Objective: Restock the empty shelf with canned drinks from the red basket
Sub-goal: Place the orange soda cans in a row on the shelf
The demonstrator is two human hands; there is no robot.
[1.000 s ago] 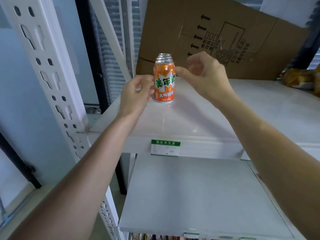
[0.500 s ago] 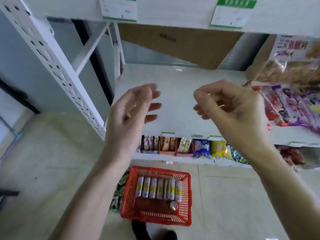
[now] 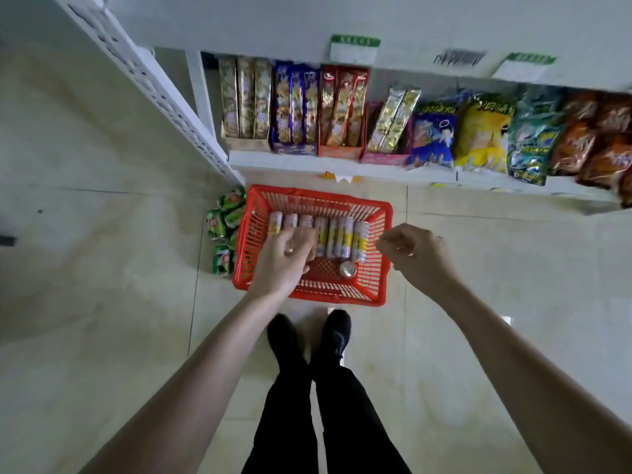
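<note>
Red basket [image 3: 309,201] sits on the floor just before the person's shoes [image 3: 309,336], row of cans [image 3: 337,236] lying inside; left hand [image 3: 285,260] over the cans, fingers loosely curled, holding nothing; right hand [image 3: 412,253] above basket's right rim, likewise.

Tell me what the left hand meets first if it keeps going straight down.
Probably the cans lying in a row in the basket: the left hand is right over their left end. Depth is unclear.
</note>
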